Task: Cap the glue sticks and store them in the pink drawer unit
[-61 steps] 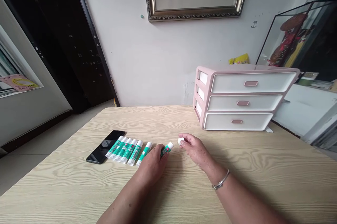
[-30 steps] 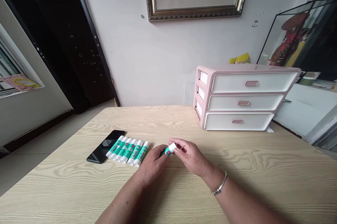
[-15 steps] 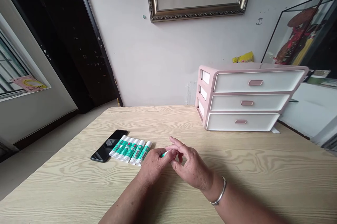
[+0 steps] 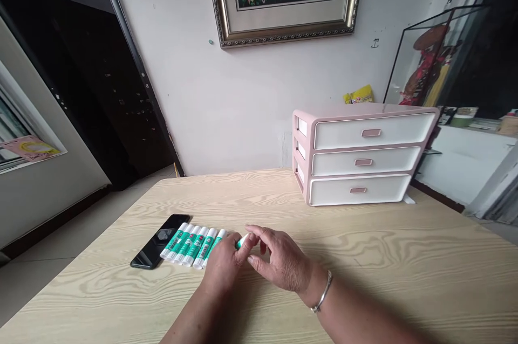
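My left hand (image 4: 225,264) is closed around a green-and-white glue stick (image 4: 242,241); only its upper part shows between the thumb and fingers. Close to its white end is my right hand (image 4: 280,259), thumb and index finger apart and the other fingers bent. I cannot tell whether its fingertips touch the stick. Several more glue sticks (image 4: 190,245) lie side by side in a row just left of my left hand, which partly covers the nearest one.
A black phone (image 4: 156,247) lies against the row's left end. At the back right of the wooden table (image 4: 364,279) stands a pink-and-white drawer unit (image 4: 362,160), its drawers closed. A yellow packet (image 4: 360,94) shows behind its top.
The camera view has shifted, so everything sits lower and further left. My left hand has moved closer to the row with its glue stick, and my right hand has come along.
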### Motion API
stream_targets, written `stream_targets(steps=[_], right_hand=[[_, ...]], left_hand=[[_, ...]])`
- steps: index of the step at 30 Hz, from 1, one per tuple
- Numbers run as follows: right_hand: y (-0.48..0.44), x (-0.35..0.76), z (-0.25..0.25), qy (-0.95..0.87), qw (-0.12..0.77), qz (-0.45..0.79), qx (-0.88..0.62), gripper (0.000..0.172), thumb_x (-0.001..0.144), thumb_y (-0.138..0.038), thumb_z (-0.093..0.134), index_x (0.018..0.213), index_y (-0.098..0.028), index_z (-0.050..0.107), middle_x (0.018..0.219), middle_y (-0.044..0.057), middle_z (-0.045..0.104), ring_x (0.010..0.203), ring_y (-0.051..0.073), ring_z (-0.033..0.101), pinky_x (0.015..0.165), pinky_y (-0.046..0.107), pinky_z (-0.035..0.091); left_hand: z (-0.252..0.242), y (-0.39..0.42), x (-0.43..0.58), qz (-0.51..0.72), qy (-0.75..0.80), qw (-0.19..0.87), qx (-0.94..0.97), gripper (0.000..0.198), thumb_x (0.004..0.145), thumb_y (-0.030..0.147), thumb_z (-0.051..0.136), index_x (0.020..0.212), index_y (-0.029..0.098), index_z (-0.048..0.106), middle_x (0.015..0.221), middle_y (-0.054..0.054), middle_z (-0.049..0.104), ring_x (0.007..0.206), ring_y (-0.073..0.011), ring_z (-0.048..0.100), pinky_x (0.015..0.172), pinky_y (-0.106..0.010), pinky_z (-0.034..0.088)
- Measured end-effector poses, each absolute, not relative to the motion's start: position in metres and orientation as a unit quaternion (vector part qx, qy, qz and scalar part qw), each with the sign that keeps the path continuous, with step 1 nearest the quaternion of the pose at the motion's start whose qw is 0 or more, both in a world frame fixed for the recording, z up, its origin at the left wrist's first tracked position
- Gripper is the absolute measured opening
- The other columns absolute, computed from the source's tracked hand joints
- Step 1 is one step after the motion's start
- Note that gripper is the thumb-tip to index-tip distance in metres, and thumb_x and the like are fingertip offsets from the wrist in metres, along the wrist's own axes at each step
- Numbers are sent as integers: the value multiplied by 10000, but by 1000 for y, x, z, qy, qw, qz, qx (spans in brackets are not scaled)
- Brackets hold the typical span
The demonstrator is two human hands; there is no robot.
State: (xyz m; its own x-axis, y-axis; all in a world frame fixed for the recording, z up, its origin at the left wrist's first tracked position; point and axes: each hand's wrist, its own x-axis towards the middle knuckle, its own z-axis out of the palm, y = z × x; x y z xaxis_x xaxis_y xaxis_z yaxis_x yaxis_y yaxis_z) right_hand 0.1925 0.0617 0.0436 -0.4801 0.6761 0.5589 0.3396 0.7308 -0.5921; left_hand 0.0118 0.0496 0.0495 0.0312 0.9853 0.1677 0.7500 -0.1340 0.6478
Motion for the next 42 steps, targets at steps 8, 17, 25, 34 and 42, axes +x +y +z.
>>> stream_targets(steps=[8, 17, 25, 34, 42], right_hand=[[79, 194, 31, -774, 384, 365, -346, 330, 838, -174, 593, 1159, -218, 655, 1102, 62, 696, 997, 196, 635, 901, 331, 500], [86, 186, 26, -675, 368, 502, -397, 254, 800, -234, 542, 1034, -185, 627, 875, 9, 647, 825, 168, 575, 776, 294, 459], [82, 179, 29, -697, 339, 428, -464, 269, 860, -297, 485, 1062, -211, 639, 729, -29, 536, 642, 133, 451, 614, 260, 363], [81, 171, 29, -767, 321, 295, -471, 238, 892, -263, 473, 1024, -219, 666, 940, 23, 679, 858, 174, 591, 753, 272, 428], [78, 168, 31, -823, 290, 215, -438, 464, 738, 9, 441, 1062, -214, 686, 1082, 56, 674, 1035, 184, 601, 943, 290, 435]], left_hand=[[38, 44, 23, 285, 580, 222, 730, 460, 1014, 505, 264, 1021, 216, 621, 911, -57, 711, 827, -194, 652, 725, -276, 433], [58, 38, 19, 295, 580, 140, 746, 398, 1010, 374, 351, 916, 226, 709, 845, -49, 713, 744, -179, 645, 667, -275, 420], [80, 45, -28, 354, 697, -65, 620, 319, 907, 342, 475, 952, 202, 758, 1015, -119, 722, 1000, -272, 618, 876, -383, 460], [62, 57, -83, 225, 849, -29, 477, 482, 869, 381, 437, 1277, 216, 633, 1315, -145, 616, 1277, -353, 458, 988, -511, 381], [49, 61, -91, 175, 844, 1, 507, 578, 901, 470, 377, 1381, 189, 534, 1387, -183, 561, 1325, -381, 406, 991, -582, 345]])
